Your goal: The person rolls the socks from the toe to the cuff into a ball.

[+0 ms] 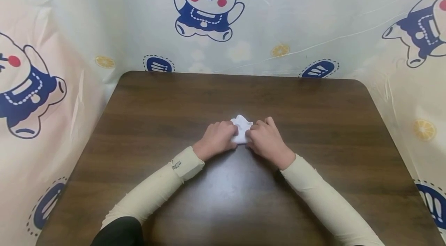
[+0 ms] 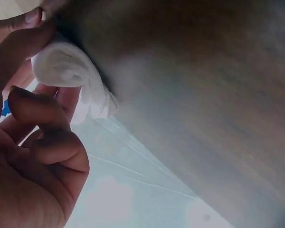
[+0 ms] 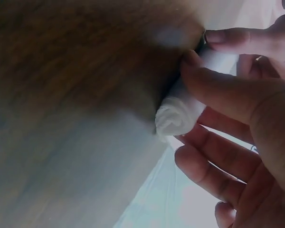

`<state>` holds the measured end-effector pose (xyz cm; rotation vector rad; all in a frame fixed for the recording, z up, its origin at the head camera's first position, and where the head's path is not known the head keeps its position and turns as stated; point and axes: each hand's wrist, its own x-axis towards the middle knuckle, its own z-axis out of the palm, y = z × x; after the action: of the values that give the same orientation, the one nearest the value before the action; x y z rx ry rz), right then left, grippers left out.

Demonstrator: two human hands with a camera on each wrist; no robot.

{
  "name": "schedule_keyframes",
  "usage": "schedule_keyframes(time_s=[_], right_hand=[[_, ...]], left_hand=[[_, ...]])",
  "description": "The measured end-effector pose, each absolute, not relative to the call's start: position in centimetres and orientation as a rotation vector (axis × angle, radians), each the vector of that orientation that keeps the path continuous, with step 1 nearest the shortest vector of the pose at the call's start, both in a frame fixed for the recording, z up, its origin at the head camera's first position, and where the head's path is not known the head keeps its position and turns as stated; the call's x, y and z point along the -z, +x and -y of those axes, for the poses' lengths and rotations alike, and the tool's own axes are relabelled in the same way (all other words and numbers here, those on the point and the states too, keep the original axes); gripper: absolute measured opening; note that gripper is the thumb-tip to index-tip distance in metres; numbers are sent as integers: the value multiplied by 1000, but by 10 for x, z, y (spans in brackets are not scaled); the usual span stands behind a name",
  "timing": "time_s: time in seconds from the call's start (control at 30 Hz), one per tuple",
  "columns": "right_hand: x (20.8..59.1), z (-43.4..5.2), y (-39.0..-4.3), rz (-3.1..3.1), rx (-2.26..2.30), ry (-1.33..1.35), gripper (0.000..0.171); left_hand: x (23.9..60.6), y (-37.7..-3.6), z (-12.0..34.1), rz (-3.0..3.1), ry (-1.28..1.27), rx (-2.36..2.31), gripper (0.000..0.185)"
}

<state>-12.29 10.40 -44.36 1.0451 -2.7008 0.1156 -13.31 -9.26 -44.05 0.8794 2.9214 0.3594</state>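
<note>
A small white cloth (image 1: pixel 242 129), partly rolled up, lies on the brown table between my two hands. Its spiral end shows in the left wrist view, where a loose flap of the cloth (image 2: pixel 99 99) hangs off the roll. My left hand (image 1: pixel 217 137) grips one end of the roll between thumb and curled fingers. From the other side, my right hand (image 1: pixel 268 139) pinches it, the thumb (image 3: pixel 223 90) on top and the fingers behind. The opposite coiled end of the cloth (image 3: pixel 173 118) faces the right wrist camera. In the head view the unrolled part points away from me.
The wooden table (image 1: pixel 240 199) has rounded far corners. A pale curtain (image 1: pixel 278 14) printed with bears and orange slices hangs behind it and along both sides. Light sleeves (image 1: pixel 156 192) cover both forearms.
</note>
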Motion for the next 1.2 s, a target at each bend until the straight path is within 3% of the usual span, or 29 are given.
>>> schedule_keyframes(time_s=[0.4, 0.83, 1.2], right_hand=[[444, -108, -120, 2905, -199, 998, 13], [449, -112, -122, 3124, -357, 914, 12], [444, -110, -128, 3225, -426, 853, 28]], left_hand=[[442, -130, 98, -2863, 812, -552, 10], [439, -130, 98, -2792, 771, -590, 20], [440, -132, 95, -2761, 692, -592, 23]])
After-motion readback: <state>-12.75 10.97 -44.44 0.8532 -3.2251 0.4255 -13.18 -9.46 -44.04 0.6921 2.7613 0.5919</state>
